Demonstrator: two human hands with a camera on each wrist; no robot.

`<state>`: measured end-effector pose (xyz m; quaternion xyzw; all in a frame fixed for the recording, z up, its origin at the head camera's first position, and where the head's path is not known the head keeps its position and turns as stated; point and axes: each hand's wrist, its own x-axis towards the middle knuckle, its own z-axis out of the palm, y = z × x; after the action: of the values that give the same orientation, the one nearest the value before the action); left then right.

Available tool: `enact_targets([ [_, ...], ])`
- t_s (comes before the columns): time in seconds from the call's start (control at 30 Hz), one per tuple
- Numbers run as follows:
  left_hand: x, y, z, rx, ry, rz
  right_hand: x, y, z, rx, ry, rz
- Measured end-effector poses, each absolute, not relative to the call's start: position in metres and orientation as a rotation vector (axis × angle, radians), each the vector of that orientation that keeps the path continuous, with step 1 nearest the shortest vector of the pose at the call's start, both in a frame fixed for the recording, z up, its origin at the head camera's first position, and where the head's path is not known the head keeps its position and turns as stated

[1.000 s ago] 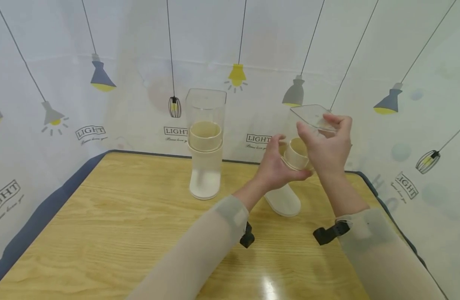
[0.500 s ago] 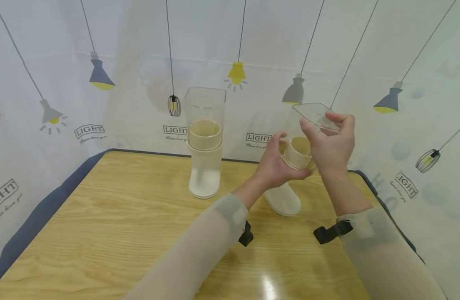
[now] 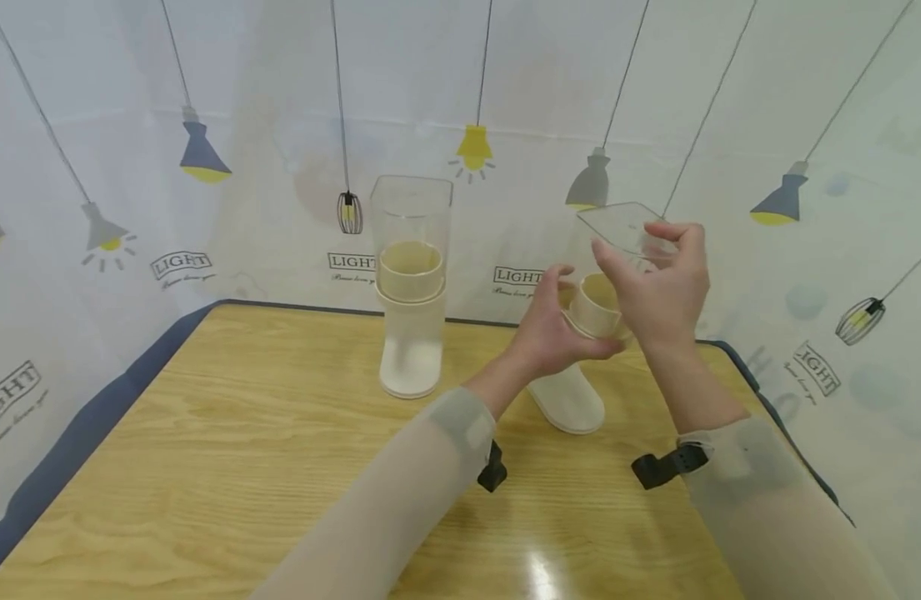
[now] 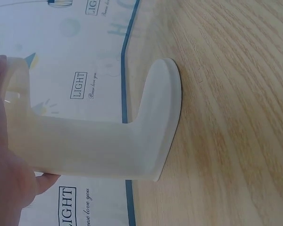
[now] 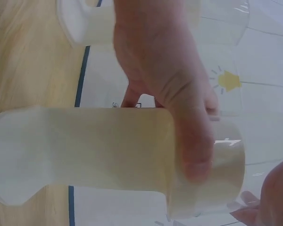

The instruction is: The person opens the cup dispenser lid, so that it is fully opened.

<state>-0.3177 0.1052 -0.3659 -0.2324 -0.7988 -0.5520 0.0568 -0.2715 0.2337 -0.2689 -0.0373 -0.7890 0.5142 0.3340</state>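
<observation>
A cream plastic stand point(image 3: 568, 400) with an oval foot and a round collar point(image 3: 597, 307) rises from the table at right. My left hand point(image 3: 546, 333) grips it around the collar; in the right wrist view the thumb of that left hand point(image 5: 165, 61) lies across the collar. The left wrist view shows the stand's column point(image 4: 89, 148) upright on its foot. Above the collar, my right hand point(image 3: 666, 287) holds a clear container point(image 3: 618, 225) near its rim, thumb and fingers on opposite sides. The container's lower end is hard to make out.
A matching cream stand point(image 3: 411, 358) with a clear container point(image 3: 412, 200) seated in it stands upright to the left, near the back edge. Behind the wooden table point(image 3: 242, 450) hangs a curtain point(image 3: 265, 167) printed with lamps.
My right hand and the clear container have shifted slightly, a little to the left in the last half second. The left hand keeps its grip on the stand.
</observation>
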Motion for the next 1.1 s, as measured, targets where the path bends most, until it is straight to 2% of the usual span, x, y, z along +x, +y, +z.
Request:
enact_targets([
  [0.17, -0.318, 0.107, -0.368, -0.721, -2.43, -1.636, -0.268, 0.24, -0.265, -0.178, -2.082, 1.399],
  [0.43, -0.318, 0.103, -0.369, -0.79, -2.393, -1.656, -0.263, 0.232, -0.26, 0.035, -2.07, 1.222],
  [0.7, -0.319, 0.099, -0.367, -0.835, -2.379, -1.718, -0.26, 0.235, -0.251, 0.005, -1.999, 1.295],
  [0.9, -0.318, 0.098, -0.363, -0.789, -2.427, -1.687, -0.254, 0.244, -0.241, 0.012, -1.921, 1.359],
  [1.1, -0.317, 0.099, -0.364, -0.625, -2.488, -1.562, -0.248, 0.254, -0.231, -0.013, -1.861, 1.406],
])
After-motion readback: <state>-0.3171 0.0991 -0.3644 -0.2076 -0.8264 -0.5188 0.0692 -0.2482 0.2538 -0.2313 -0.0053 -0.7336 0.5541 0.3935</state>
